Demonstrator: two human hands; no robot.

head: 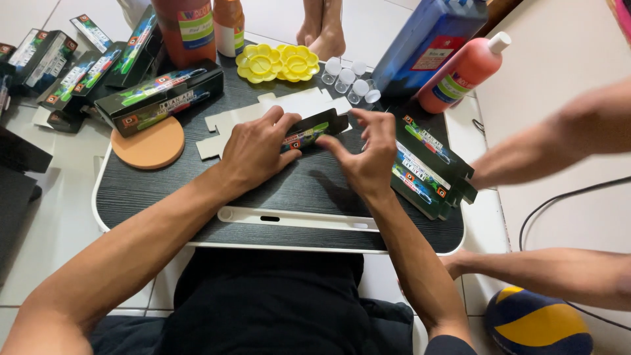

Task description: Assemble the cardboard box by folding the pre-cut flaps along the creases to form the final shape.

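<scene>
A small black printed carton (pixel 317 129) is held over the dark wood-grain lap table (pixel 164 190). My left hand (pixel 256 148) grips its left end, fingers curled over the top edge. My right hand (pixel 367 152) is at its right end, thumb and fingers bent around the corner. A flat unfolded white carton blank (pixel 276 108) lies just behind the hands.
More black cartons lie at right (pixel 427 167) and far left (pixel 158 95). Yellow flower-shaped palettes (pixel 279 62), small clear cups (pixel 348 79), paint bottles (pixel 463 72), and an orange disc (pixel 150 143) are on the table. Another person's arms (pixel 559 144) reach in from the right. A ball (pixel 539 322) sits on the floor.
</scene>
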